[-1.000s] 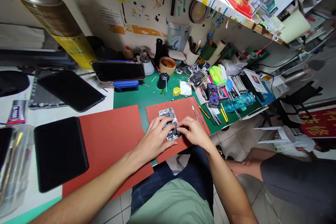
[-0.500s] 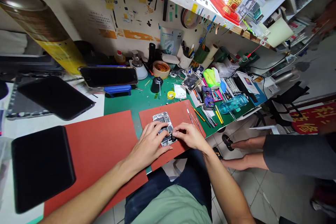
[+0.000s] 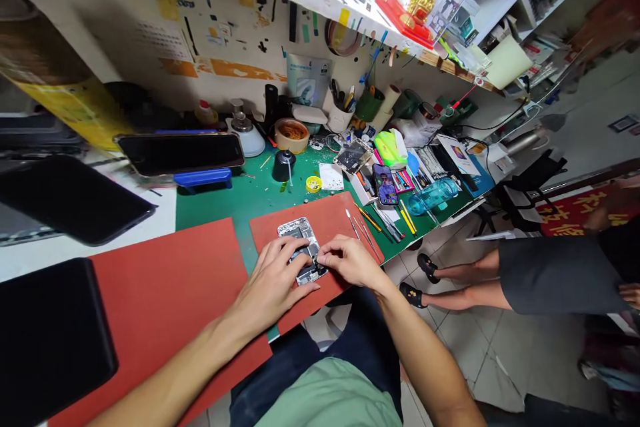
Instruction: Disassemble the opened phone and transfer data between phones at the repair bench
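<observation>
The right hand [image 3: 345, 260] has its thumb and finger close together at the low right part of a flat, opened silver-and-black phone [image 3: 296, 229], but I can't tell if they pinch anything tiny. The left hand [image 3: 273, 272] lies spread over the phone, on a red-brown mat [image 3: 267, 220] low in the middle, with thin metal tools [image 3: 352, 223] to the right.
</observation>
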{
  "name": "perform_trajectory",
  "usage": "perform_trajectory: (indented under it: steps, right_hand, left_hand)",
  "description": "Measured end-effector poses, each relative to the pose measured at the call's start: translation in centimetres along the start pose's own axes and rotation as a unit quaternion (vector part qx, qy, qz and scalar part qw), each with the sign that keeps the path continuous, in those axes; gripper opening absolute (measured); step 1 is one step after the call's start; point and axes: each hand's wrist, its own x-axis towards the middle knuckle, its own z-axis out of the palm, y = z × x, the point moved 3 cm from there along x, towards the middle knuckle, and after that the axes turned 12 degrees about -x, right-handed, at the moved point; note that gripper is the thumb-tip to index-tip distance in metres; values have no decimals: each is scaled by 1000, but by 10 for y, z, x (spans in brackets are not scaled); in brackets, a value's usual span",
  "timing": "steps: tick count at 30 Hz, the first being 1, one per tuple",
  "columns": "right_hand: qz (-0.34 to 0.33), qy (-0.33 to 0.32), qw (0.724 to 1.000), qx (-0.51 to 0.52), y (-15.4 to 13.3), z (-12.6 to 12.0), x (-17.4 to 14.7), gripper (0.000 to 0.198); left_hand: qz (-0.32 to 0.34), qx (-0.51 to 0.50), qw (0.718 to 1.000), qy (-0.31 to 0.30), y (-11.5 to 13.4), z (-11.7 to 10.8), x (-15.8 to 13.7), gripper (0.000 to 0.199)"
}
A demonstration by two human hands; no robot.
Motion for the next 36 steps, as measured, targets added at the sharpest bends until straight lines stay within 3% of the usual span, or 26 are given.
perform_trajectory:
  steps: [29, 36]
  right_hand:
    - [-124, 52, 986, -101, 3, 2, -3, 15]
    - [-132, 56, 982, -119, 5, 5, -7, 18]
  left_hand:
    - [22, 5, 1000, 5, 7, 0, 0, 33]
    - [63, 21, 998, 20, 14, -3, 1, 15]
